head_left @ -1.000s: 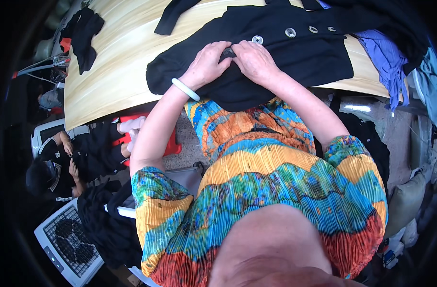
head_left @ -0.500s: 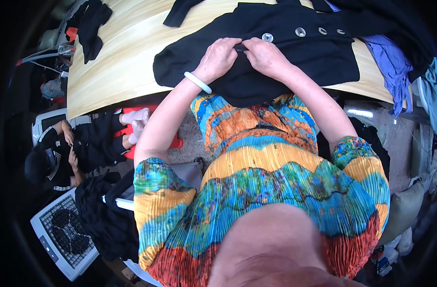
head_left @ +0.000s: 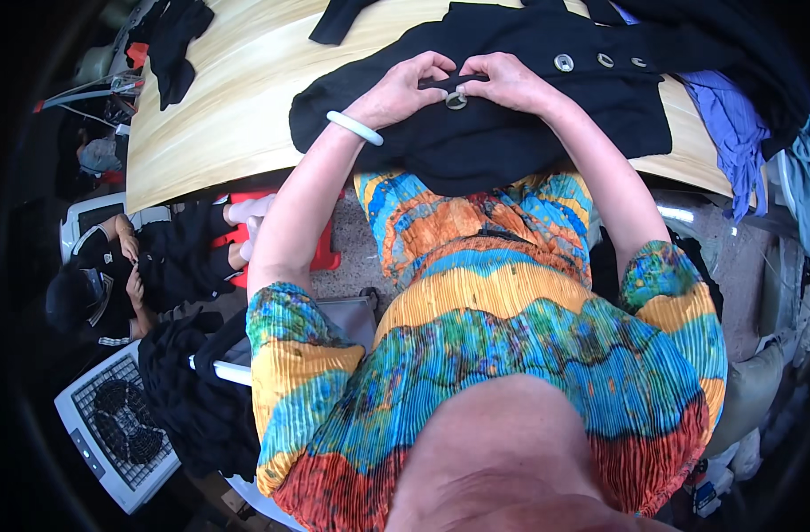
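Note:
A black garment (head_left: pixel 538 133) lies across the table's near side, its lower part hanging over the front edge toward my lap. My left hand (head_left: pixel 409 89) wears a pale bangle and pinches a fold of the garment's edge. Facing it, my right hand (head_left: pixel 504 82) grips the same edge between thumb and fingers. Between the two thumbs sits a round, light-rimmed button (head_left: pixel 456 101). Further along the edge to the right, another button (head_left: pixel 563 62) and a couple more show on the cloth.
The pale wood-grain table (head_left: pixel 219 115) carries more black cloth (head_left: pixel 176 53) at far left. Purple cloth (head_left: pixel 729 133) and teal cloth (head_left: pixel 809 177) hang at the right. At left, another person (head_left: pixel 112 275) sits by a red stool (head_left: pixel 325 253), with a fan unit (head_left: pixel 125 426) behind.
My hands have shifted and raised the edge between them. The button that lay just right of my right hand is now between my thumbs, nearer me.

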A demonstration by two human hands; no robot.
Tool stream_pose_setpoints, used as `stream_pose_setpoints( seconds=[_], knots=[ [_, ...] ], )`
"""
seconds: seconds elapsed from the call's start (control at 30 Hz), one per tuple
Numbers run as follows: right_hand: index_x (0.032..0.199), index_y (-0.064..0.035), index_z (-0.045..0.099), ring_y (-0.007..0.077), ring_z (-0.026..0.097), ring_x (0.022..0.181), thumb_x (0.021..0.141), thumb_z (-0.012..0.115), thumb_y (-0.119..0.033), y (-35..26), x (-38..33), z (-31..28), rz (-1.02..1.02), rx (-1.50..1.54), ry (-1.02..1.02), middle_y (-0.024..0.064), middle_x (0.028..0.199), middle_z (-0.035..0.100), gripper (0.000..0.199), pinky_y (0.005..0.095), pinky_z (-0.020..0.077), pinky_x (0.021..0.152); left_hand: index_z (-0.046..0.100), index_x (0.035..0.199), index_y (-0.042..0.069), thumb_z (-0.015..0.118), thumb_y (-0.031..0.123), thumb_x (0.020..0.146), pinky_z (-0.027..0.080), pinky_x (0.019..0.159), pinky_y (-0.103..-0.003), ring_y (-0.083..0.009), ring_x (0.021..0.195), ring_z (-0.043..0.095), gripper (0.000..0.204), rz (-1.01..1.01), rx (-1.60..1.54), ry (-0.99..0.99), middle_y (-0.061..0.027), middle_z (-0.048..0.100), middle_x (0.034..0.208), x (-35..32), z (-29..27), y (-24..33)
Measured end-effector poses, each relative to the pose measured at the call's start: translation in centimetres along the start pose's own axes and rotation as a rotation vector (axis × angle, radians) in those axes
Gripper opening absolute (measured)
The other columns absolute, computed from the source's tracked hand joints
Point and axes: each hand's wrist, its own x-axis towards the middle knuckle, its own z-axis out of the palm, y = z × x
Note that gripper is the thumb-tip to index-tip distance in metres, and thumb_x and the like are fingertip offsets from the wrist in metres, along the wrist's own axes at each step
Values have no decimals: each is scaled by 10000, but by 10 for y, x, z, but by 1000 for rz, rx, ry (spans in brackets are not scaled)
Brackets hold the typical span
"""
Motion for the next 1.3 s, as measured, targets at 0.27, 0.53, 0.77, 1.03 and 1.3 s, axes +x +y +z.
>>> stream_pose_setpoints(
  seconds=[0.27, 0.53, 0.77, 1.03, 1.3],
  knots=[
    [898, -12, 596, 308, 581, 818, 777, 596, -186, 3, -62, -17, -64, -491, 202, 135, 859, 603, 211, 381, 466, 731, 509, 1078, 3, 572, 26, 749, 431, 772, -221, -86, 810, 520, 336, -64, 211, -12, -16, 539, 834, 17, 1, 0],
    [852, 27, 567, 313, 562, 810, 736, 507, -19, 25, -59, 0, -152, -449, 346, 160, 794, 565, 139, 391, 448, 751, 585, 1063, 43, 588, 334, 776, 418, 882, -379, -319, 1011, 520, 409, 29, 640, 217, -179, 521, 1049, 67, 47, 10],
    [852, -17, 549, 289, 559, 826, 704, 507, -9, 22, -56, 8, -172, -388, 469, 126, 812, 564, 154, 378, 444, 751, 610, 983, 23, 635, 316, 739, 425, 865, -363, -316, 1007, 522, 382, -46, 576, 89, -175, 537, 1022, 75, 44, 6],
    [864, -46, 546, 271, 564, 826, 693, 540, -5, 22, -54, 14, -122, -439, 533, 103, 825, 558, 176, 364, 448, 742, 555, 927, -22, 659, 141, 751, 455, 672, -240, -137, 704, 562, 261, 34, 175, 167, -75, 601, 791, 78, 50, 2],
    [985, -25, 515, 273, 559, 825, 693, 586, -49, 25, -51, 13, -86, -558, 611, 130, 846, 542, 302, 375, 428, 746, 547, 976, -11, 603, 115, 802, 421, 635, -193, -67, 705, 526, 221, -65, 5, 17, -28, 594, 778, 75, 42, 6]
  ],
)
